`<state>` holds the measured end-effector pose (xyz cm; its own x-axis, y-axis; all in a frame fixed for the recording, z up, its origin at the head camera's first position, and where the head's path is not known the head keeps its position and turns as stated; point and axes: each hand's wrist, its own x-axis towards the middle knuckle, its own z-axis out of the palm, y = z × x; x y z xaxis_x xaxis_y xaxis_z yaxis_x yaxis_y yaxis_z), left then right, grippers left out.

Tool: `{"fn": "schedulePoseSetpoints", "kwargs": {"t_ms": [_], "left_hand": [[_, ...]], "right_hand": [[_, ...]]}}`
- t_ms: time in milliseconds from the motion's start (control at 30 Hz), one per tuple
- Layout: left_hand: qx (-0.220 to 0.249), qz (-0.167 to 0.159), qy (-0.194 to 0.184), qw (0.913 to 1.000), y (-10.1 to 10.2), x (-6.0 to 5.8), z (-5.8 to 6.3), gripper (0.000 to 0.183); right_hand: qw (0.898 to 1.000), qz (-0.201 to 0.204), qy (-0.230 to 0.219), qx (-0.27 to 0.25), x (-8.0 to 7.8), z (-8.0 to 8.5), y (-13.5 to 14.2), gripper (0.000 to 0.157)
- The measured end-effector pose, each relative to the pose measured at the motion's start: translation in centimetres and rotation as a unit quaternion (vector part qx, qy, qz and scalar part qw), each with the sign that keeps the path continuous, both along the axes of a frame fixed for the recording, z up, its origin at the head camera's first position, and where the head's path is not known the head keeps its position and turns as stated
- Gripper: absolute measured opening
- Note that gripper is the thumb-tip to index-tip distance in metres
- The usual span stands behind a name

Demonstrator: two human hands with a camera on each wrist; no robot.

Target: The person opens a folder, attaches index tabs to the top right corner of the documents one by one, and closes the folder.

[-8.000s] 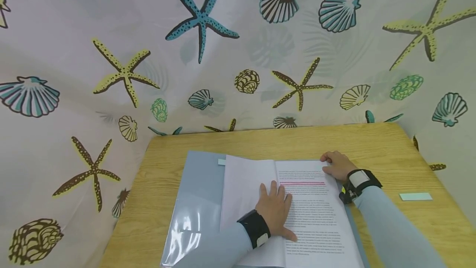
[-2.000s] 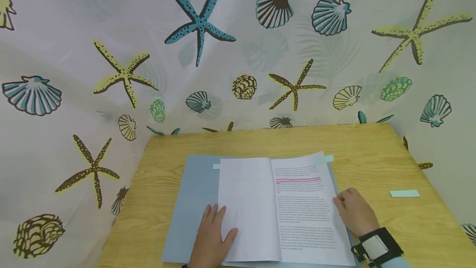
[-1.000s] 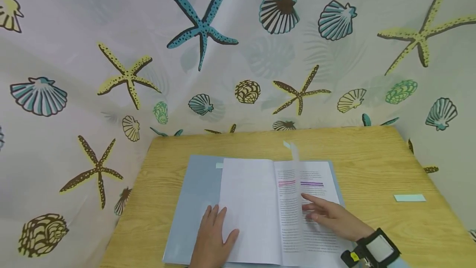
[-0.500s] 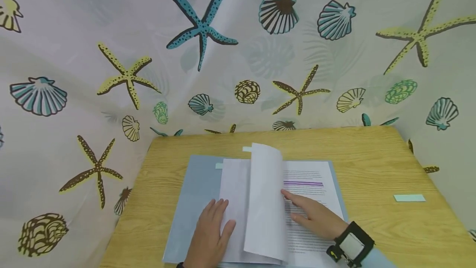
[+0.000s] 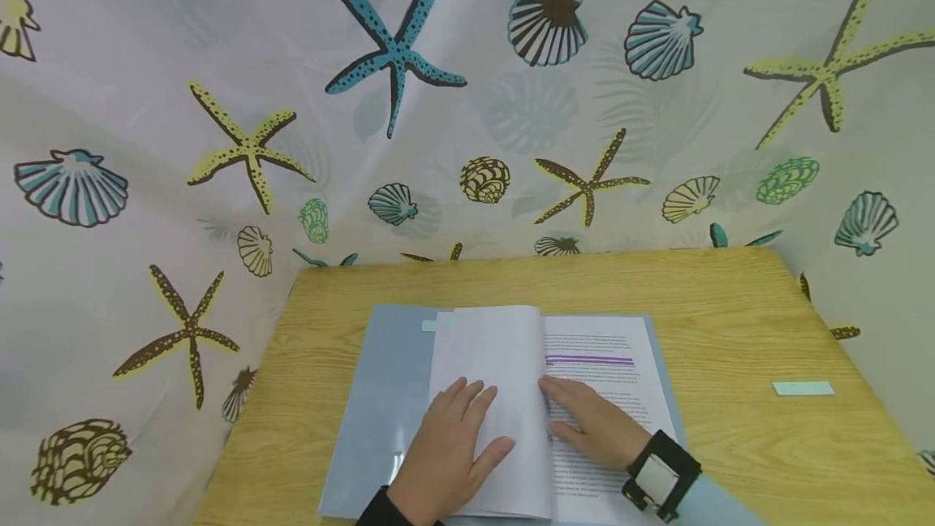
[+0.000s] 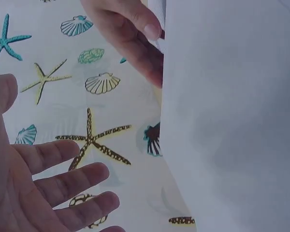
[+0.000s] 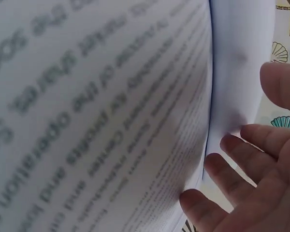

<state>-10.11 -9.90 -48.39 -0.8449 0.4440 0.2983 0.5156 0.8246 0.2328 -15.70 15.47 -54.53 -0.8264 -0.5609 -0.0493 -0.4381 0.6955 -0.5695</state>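
Observation:
A document in a pale blue folder [image 5: 387, 388] lies open on the table. Its left side shows a blank white page [image 5: 504, 347]; its right page [image 5: 606, 461] carries printed text and a purple double line [image 5: 590, 360]. My left hand [image 5: 449, 453] lies over the blank page, fingers extended and thumb out to the side. By the fold, my right hand [image 5: 595, 420] has its fingertips at the blank page's inner edge, fingers mostly straight. The left wrist view has white paper [image 6: 232, 111] beside my spread fingers. Blurred print [image 7: 96, 111] fills much of the right wrist view.
The wooden table [image 5: 730, 307] extends around the folder. A pale green strip [image 5: 803, 388] lies to the right, and a small pale tab [image 5: 428, 325] shows at the upper left of the pages. A curtain [image 5: 438, 128] with sea-shell and starfish prints hangs behind.
The page with the pink double line has turned over to the left, uncovering the purple-lined page. My right hand moved left to the fold; my left hand shifted right onto the turned page.

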Motion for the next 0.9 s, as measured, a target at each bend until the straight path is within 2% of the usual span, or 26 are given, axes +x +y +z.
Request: {"fn": "schedulePoseSetpoints", "kwargs": {"t_ms": [100, 167, 367, 533, 633, 900], "left_hand": [[-0.039, -0.024, -0.01, 0.9989, 1.0, -0.5, -0.7, 0.063], [-0.07, -0.034, -0.033, 0.9964, 1.7, -0.6, -1.1, 0.067], [-0.143, -0.056, -0.104, 0.9828, 3.5, -1.4, -2.1, 0.072], [-0.181, -0.04, -0.144, 0.972, 3.8, -2.4, -3.4, 0.078], [-0.196, -0.028, -0.154, 0.9682, 3.5, -2.8, -4.3, 0.08], [-0.187, -0.006, -0.149, 0.971, 1.8, -3.1, -5.5, 0.079]], "right_hand": [[1.0, -0.004, 0.025, 0.004, 0.0, -0.3, -0.3, 0.061], [0.999, -0.003, 0.04, 0.01, 0.0, -0.5, -0.4, 0.06], [0.998, 0.0, 0.061, 0.028, 0.0, -1.2, -0.7, 0.057], [0.997, 0.006, 0.075, 0.026, 0.2, -1.7, -0.8, 0.055], [0.997, 0.015, 0.077, 0.025, 0.3, -2.0, -0.8, 0.054], [0.997, 0.021, 0.067, 0.033, 0.4, -2.3, -0.9, 0.056]]}}
